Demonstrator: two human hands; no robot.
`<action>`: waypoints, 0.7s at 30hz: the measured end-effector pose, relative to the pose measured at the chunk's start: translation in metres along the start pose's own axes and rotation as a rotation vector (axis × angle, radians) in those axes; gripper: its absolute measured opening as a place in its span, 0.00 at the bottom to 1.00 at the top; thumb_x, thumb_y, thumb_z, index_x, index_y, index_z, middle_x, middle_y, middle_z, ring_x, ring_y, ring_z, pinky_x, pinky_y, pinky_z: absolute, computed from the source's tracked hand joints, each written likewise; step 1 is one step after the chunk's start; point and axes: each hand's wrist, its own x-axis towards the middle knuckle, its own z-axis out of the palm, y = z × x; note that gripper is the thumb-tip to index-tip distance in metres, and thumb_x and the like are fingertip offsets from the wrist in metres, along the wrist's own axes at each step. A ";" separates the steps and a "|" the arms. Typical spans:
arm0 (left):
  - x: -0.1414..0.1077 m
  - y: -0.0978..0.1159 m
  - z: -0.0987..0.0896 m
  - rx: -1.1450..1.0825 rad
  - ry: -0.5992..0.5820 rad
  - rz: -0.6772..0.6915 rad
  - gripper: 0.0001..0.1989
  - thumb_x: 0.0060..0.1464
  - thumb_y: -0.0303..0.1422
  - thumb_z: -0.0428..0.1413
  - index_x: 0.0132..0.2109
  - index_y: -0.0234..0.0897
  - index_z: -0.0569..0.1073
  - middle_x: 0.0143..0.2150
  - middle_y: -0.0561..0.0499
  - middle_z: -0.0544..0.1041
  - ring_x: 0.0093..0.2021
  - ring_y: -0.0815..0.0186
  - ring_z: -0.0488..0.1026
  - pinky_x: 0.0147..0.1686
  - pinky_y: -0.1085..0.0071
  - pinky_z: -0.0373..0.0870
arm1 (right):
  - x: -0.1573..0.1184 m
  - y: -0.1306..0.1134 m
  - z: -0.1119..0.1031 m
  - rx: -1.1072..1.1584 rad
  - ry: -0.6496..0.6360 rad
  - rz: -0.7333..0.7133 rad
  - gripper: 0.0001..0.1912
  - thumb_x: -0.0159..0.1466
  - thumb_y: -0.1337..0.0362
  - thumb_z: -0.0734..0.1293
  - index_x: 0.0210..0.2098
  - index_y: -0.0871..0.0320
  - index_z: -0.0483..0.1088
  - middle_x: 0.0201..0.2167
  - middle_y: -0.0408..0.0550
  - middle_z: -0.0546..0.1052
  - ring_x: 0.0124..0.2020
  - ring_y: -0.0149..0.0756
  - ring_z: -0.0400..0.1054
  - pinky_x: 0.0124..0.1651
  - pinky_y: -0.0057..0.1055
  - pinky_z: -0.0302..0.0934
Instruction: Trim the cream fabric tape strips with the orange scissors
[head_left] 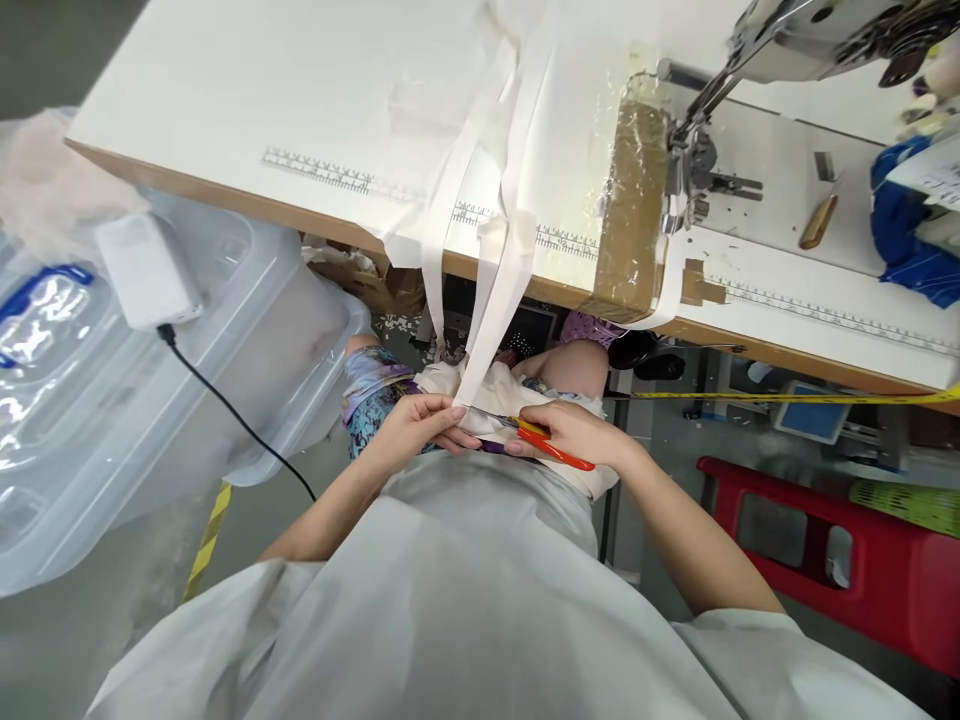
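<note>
Over my lap, my left hand (429,422) pinches the lower end of a white fabric strip (491,325) between thumb and fingers. My right hand (571,432) is closed on scissors (551,447) with red and yellow handles. Their blades point left at the strip end, close to my left fingertips; whether they touch the fabric I cannot tell. More white strips hang from the table edge beside it. Bunched cream cloth (510,385) lies across my lap under both hands.
Ahead stands a white table (225,80) with ruler markings along its edge. A sewing machine (694,160) is at the right, with a wooden-handled tool (819,220) nearby. Clear plastic bins (247,300) stand left, carrying a white power bank (146,270). A red stool (892,570) is at right.
</note>
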 end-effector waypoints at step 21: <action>0.004 0.003 -0.001 0.010 0.007 0.005 0.20 0.49 0.46 0.64 0.35 0.31 0.75 0.28 0.44 0.81 0.29 0.64 0.80 0.30 0.75 0.75 | -0.007 -0.008 0.011 -0.307 0.194 0.110 0.25 0.67 0.43 0.58 0.26 0.57 0.65 0.27 0.50 0.76 0.28 0.37 0.68 0.28 0.31 0.41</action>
